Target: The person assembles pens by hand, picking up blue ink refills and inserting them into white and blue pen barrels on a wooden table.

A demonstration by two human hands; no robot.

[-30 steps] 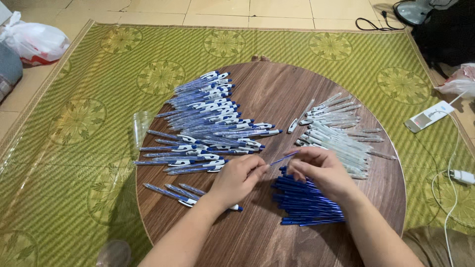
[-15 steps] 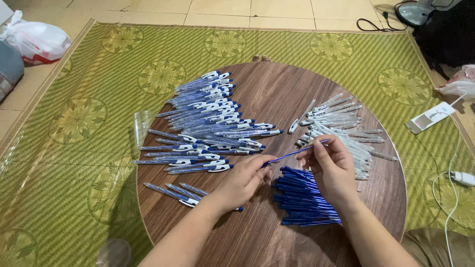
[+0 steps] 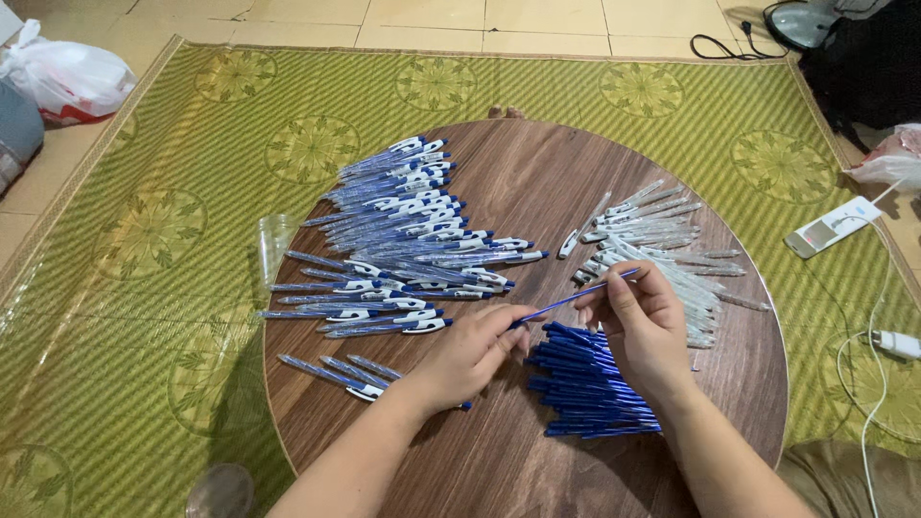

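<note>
While pinched: refill point(image 3: 576, 294), left hand point(image 3: 470, 350), right hand point(image 3: 641, 321).

We see a round wooden table point(image 3: 537, 182) on a green patterned mat point(image 3: 192, 192). The left hand point(image 3: 470, 353) and right hand point(image 3: 641, 321) pinch the two ends of a thin blue refill point(image 3: 574, 297), held slanted between them. Just below lies a heap of blue refills point(image 3: 585, 388). Finished blue-and-white pens point(image 3: 413, 240) fan out to the left, and clear pen barrels point(image 3: 652, 240) lie near the right hand. A white plastic bag point(image 3: 67, 82) sits at the mat's far left corner.
</note>
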